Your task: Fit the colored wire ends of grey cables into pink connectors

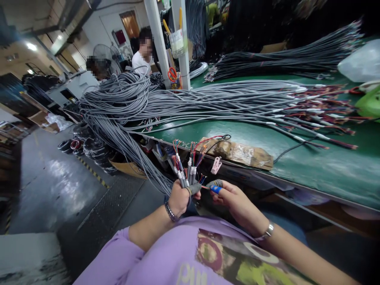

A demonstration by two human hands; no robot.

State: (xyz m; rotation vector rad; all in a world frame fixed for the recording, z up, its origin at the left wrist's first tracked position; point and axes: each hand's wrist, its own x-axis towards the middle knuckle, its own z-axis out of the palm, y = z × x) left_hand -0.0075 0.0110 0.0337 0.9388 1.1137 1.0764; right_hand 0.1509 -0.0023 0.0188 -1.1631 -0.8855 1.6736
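My left hand [181, 196] is closed round a bundle of grey cables [184, 179], whose ends point up and show white sleeves and thin coloured wires [194, 152]. Just to the right, my right hand [225, 192] pinches a small group of thin wire ends [205, 187] between thumb and finger. Grey covers wrap some fingertips of both hands, and a blue one sits on a right-hand digit. From the left hand the grey cables trail back up-left to a large coil [118, 93] on the bench.
On the green bench [335, 166] lie long grey cables [231, 99] with stripped ends at right. A taped cardboard block [237, 152] and a pink clip [216, 165] are at its front edge. Black cables [282, 59] lie behind. Beyond a white post [184, 47] sits a person [141, 59].
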